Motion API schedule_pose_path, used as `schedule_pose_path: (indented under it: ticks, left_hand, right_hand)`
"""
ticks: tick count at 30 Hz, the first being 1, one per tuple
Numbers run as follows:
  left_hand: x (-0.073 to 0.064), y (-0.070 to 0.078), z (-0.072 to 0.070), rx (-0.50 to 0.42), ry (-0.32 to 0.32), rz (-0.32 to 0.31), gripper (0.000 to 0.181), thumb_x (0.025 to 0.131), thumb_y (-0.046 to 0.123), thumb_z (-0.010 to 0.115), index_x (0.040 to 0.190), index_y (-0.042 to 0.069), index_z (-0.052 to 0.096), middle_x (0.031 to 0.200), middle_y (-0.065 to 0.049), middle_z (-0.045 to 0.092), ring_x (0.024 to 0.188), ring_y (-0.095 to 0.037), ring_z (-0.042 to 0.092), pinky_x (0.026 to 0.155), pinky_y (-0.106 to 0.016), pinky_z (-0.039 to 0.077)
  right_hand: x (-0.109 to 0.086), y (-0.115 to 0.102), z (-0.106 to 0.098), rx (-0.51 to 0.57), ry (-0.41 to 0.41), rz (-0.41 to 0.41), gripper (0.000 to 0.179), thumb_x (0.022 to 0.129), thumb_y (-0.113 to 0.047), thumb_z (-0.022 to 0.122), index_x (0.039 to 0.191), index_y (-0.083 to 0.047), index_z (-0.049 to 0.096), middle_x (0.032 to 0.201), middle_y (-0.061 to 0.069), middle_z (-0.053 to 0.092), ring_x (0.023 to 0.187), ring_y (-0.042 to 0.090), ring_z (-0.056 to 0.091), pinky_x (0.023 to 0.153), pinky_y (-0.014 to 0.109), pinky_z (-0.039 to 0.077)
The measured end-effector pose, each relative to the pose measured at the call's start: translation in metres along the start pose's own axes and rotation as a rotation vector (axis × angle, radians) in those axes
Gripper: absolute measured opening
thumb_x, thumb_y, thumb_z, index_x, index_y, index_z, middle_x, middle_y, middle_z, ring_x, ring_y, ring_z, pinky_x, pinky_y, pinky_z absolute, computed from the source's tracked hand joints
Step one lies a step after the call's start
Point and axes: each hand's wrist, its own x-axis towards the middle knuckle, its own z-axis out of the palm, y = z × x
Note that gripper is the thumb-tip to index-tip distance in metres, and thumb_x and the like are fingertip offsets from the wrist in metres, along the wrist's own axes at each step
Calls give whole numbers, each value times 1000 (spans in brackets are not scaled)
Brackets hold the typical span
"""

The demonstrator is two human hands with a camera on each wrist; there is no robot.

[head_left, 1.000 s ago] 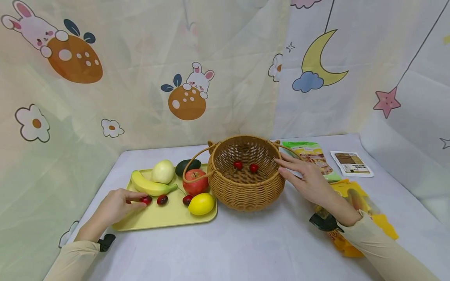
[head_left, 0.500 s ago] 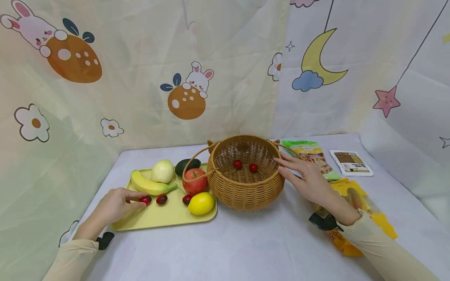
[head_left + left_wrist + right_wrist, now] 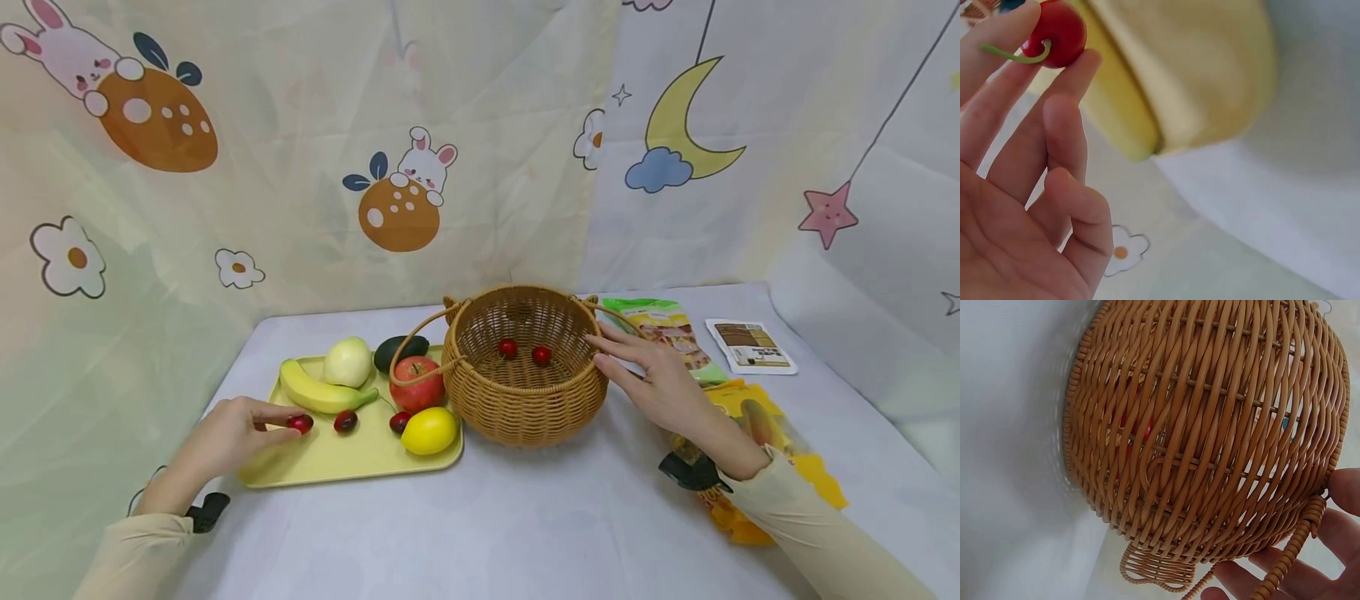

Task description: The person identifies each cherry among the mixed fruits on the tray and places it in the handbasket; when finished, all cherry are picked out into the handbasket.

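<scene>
In the head view my left hand pinches a red cherry over the left part of a yellow tray. The left wrist view shows this cherry between thumb and fingertips, its green stem exposed. Two more dark red cherries, one in mid-tray and one beside the lemon, lie on the tray. My right hand rests with extended fingers on the right rim of a wicker basket, near its handle. Inside the basket sit two red cherries.
Also on the tray are a banana, a pale round onion-like piece, a dark green avocado, a red apple and a lemon. Food packets, one green, one white, one yellow, lie at right.
My left hand has drawn slightly left with the pinched cherry, away from the banana and the mid-tray cherry. The right hand and basket look unmoved.
</scene>
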Motion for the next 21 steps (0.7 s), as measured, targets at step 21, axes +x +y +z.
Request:
schedule_pose_path:
  ticks: [21]
  left_hand:
    - [34,91,-48,-96,-80,240,34,83,25,86,116,24,80,106,0,81,59,-11,46,48,-25,34]
  right_hand:
    - [-1,3,1,-21,23,-25,39,105,-27,60,142,-15,63,155,14,51,73,23,63,54,26,35]
